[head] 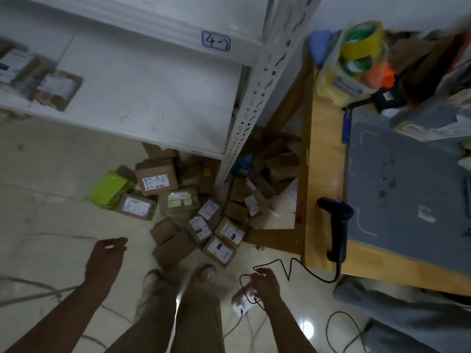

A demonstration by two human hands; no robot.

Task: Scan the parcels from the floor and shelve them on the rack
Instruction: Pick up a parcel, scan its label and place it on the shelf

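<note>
Currently, on my feed, the right hand (265,284) hangs low beside the right leg with its fingers curled around a small white parcel (242,300). The black cable (290,270) crosses this hand, and I cannot tell whether the fingers touch it. The left hand (107,256) hovers over the floor with fingers loosely curled and nothing in them. Just ahead of the feet, a pile of parcels (193,215) lies on the tiles, mostly brown boxes with white labels, and a green bag (109,189) sits at its left edge. The scanner (336,222) lies on the wooden table (323,161) at the right, beside a grey mat (407,187), well apart from both hands. The white rack (153,98) stands above the pile. A few labelled boxes (38,80) sit on the far left of its shelf, and a handwritten tag (216,41) is stuck to the shelf edge above.
</note>
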